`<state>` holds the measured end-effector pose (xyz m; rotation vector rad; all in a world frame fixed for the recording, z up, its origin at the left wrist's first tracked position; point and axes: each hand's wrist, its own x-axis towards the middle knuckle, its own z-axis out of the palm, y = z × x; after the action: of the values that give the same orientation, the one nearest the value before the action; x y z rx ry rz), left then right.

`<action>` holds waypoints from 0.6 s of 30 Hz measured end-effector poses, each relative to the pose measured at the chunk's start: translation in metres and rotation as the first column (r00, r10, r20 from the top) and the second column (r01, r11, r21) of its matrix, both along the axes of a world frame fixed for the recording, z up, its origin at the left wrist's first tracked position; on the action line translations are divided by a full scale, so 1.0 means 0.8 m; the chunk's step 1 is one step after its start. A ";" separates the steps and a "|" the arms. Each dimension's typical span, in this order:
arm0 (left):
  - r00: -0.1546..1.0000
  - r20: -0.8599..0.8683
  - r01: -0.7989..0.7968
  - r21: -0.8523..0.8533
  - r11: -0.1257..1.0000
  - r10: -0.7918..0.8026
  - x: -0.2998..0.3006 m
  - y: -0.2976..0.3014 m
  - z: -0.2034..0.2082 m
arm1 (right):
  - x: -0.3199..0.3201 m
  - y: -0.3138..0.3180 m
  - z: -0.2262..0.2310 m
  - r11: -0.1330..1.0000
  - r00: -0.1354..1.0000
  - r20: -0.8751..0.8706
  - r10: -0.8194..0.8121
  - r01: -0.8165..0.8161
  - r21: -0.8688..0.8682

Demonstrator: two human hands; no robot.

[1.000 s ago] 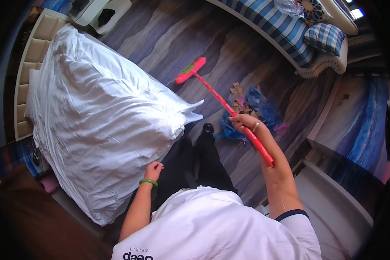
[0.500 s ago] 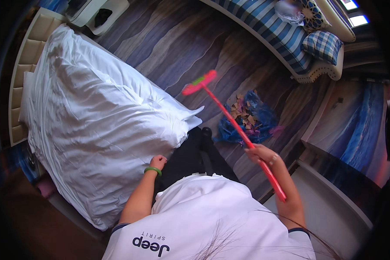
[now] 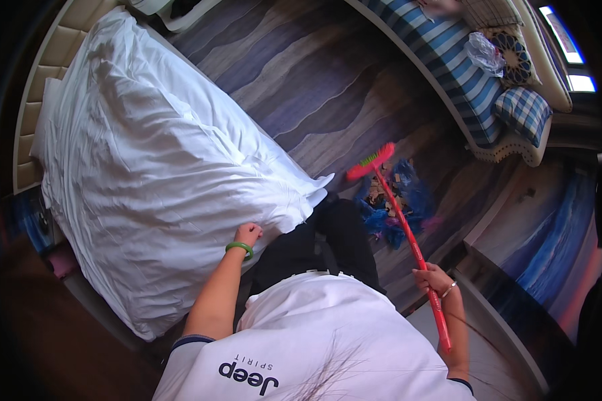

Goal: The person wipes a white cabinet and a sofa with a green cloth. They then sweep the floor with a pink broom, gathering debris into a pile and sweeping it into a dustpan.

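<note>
My right hand [image 3: 435, 278], with a bracelet at its wrist, is wrapped round the long handle of a red broom [image 3: 413, 242]. The broom's head is raised, showing green bristles, and from my view it lies just left of the upper edge of a heap on the floor. Crumpled blue plastic [image 3: 418, 200] and brown cardboard scraps [image 3: 396, 186] make up that heap, partly crossed by the handle. My left hand [image 3: 249, 234], below which sits a green bangle [image 3: 241, 250], is curled closed beside the bed's edge with nothing visible in it.
To the left stands a bed with a rumpled white cover [image 3: 160, 174] and a padded headboard [image 3: 39, 100]. A sofa with blue stripes [image 3: 441, 87], cushions [image 3: 523, 115] and a clear plastic bag [image 3: 485, 55] is at the far right. Wavy-patterned floor [image 3: 301, 87] runs between them.
The broom has swung right and down in view, its head now close to the heap. My right hand moved lower and right with it. The whole view has shifted; my left hand stays closed.
</note>
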<state>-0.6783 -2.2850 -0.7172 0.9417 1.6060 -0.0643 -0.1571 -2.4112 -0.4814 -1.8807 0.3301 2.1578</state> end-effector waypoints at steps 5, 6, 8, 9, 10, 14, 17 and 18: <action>0.999 -0.038 0.013 -0.053 0.999 -0.015 -0.014 -0.032 0.013 | -0.023 0.152 0.002 0.963 0.969 -0.072 0.238 -0.225 0.150; 0.998 -0.055 0.020 -0.059 0.998 -0.023 -0.020 -0.040 0.015 | -0.037 0.196 -0.018 0.922 0.936 -0.072 0.344 -0.323 0.213; 0.990 -0.078 -0.124 -0.074 0.990 0.118 -0.017 -0.039 0.029 | -0.064 0.274 -0.096 0.821 0.889 -0.071 0.452 -0.383 0.423; 0.983 -0.076 -0.171 -0.064 0.983 0.166 -0.016 -0.040 0.035 | -0.083 0.313 -0.140 0.797 0.881 -0.114 0.459 -0.352 0.491; 0.977 -0.067 -0.205 -0.054 0.977 0.201 -0.017 -0.033 0.040 | -0.100 0.346 -0.179 0.780 0.883 -0.140 0.448 -0.310 0.543; 0.945 -0.097 -0.308 0.061 0.949 0.313 0.015 0.013 0.080 | -0.094 0.431 -0.216 0.867 0.912 -0.222 0.346 -0.220 0.448; 0.932 -0.134 -0.339 0.012 0.941 0.338 0.044 0.012 0.079 | 0.022 0.398 -0.234 0.854 0.864 -0.306 0.400 -0.230 0.467; 0.931 -0.148 -0.340 -0.018 0.940 0.334 0.055 0.006 0.071 | 0.056 0.380 -0.184 0.890 0.896 -0.306 0.323 -0.178 0.419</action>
<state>-0.6340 -2.2800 -0.6605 0.6273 1.8730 0.0734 -0.1125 -2.1071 -0.6285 -1.3605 -0.2797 2.5222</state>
